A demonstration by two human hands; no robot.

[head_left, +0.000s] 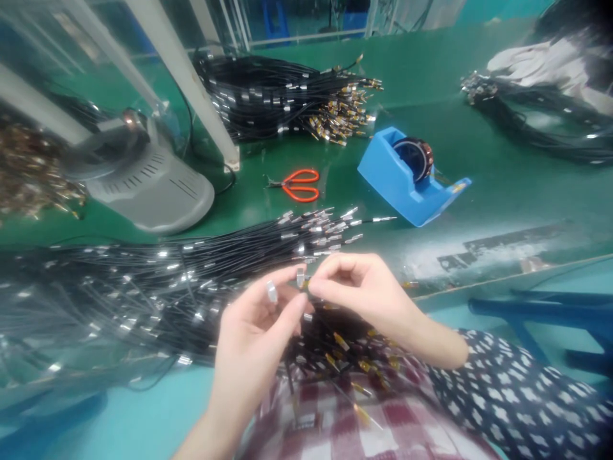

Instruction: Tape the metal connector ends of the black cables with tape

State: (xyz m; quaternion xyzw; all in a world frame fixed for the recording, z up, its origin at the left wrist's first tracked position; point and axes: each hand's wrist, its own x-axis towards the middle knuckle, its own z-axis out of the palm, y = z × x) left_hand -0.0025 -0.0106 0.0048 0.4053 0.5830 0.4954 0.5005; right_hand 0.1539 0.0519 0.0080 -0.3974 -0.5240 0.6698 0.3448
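Green bench edge near; left hand [261, 319] and right hand [357, 287] grips pinch-closed on cable end [301, 279].

Near edge: the left hand [261, 319] and right hand [357, 291] are meeting just in front of the green table [502, 179], with gold-tipped cables [345, 358] crowding the lap below them.
Left of the hands: a spread of black cables [143, 287] is covering the table surface.
Straight ahead: bare green is lying between the cable tips, the orange scissors [301, 184] and the blue tape dispenser [412, 176].
Far left: a grey lamp base [148, 185] and white post [191, 83] are blocking passage.
Far back: a cable bundle [282, 96] is filling the middle.
Right: open green is running behind the dispenser toward another cable pile [536, 121].
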